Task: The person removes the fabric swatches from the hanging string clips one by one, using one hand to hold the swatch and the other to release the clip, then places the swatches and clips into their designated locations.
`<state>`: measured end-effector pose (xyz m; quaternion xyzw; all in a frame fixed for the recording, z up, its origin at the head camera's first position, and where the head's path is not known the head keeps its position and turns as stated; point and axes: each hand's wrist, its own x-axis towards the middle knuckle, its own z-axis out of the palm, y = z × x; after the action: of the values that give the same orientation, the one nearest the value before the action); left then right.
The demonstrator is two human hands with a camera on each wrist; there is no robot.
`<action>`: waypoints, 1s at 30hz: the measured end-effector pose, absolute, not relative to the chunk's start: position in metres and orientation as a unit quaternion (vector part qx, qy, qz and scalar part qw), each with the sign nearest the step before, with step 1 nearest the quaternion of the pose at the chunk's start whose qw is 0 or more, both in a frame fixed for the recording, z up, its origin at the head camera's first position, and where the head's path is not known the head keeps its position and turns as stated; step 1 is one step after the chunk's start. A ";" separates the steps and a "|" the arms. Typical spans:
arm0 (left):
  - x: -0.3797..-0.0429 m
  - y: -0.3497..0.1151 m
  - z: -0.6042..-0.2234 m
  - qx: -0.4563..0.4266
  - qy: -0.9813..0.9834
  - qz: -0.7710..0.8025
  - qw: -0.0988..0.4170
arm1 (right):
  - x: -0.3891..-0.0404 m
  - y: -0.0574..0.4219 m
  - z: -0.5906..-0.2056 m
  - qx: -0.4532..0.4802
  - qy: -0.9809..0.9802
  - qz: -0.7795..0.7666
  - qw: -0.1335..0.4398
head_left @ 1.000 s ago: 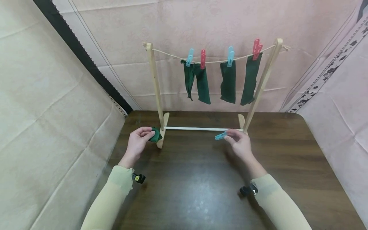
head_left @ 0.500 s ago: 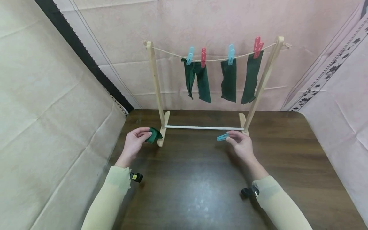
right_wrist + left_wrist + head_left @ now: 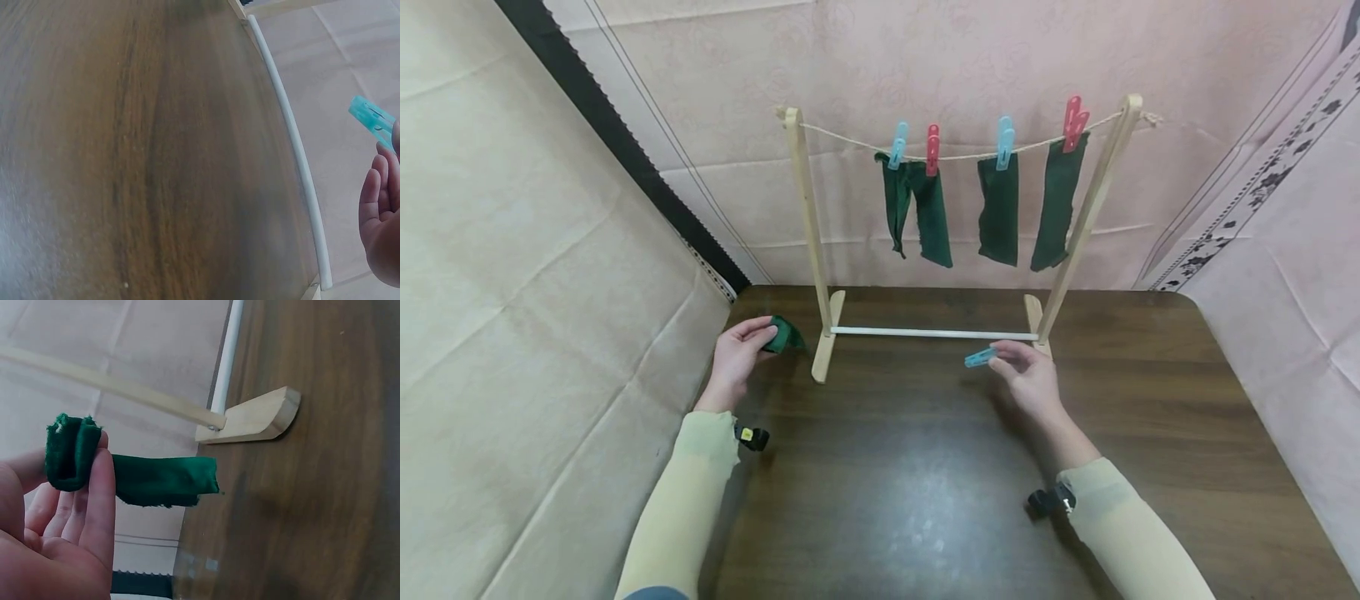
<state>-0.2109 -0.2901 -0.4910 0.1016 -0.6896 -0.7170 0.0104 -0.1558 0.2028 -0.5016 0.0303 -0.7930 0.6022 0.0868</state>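
Observation:
My left hand (image 3: 735, 358) pinches a small piece of dark green cloth (image 3: 786, 334), left of the rack's left foot. In the left wrist view the cloth (image 3: 165, 478) is folded over between thumb and fingers, one end sticking out past them. A light blue clothespin (image 3: 980, 357) is pinched in my right hand (image 3: 1028, 377), in front of the rack's right foot; the right wrist view shows the clothespin (image 3: 373, 119) at its right edge. On the rope (image 3: 958, 157) hang several green cloth pieces (image 3: 998, 212), held by blue clothespins (image 3: 1004, 143) and red clothespins (image 3: 932, 150).
The wooden rack stands at the table's far edge, with a left post (image 3: 808, 217), a right post (image 3: 1093, 217) and a white bar (image 3: 932, 333) low between them. Pale fabric walls (image 3: 550, 333) enclose the brown table (image 3: 910, 467).
My left hand has moved left and slightly away from me with the green cloth, off the rack's left foot. The right hand with its clothespin has stayed nearly still.

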 end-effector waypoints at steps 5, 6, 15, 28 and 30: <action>-0.214 -0.299 -0.503 0.144 -0.674 -0.724 0.010 | -0.156 0.202 -0.505 0.028 -0.791 0.605 0.087; -0.212 -0.303 -0.507 0.158 -0.675 -0.721 0.001 | -0.157 0.203 -0.510 0.026 -0.789 0.607 0.088; -0.196 -0.331 -0.535 0.228 -0.716 -0.658 -0.048 | -0.169 0.212 -0.541 0.020 -0.789 0.607 0.093; -0.182 -0.344 -0.543 0.213 -0.775 -0.592 -0.058 | -0.172 0.211 -0.545 0.013 -0.780 0.624 0.049; -0.182 -0.347 -0.543 0.216 -0.778 -0.587 -0.054 | -0.173 0.212 -0.545 0.011 -0.783 0.621 0.040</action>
<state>-0.1817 -0.3473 -0.5431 0.2165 -0.7780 -0.5873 -0.0539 -0.1728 0.2118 -0.5454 0.0111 -0.7827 0.6211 0.0396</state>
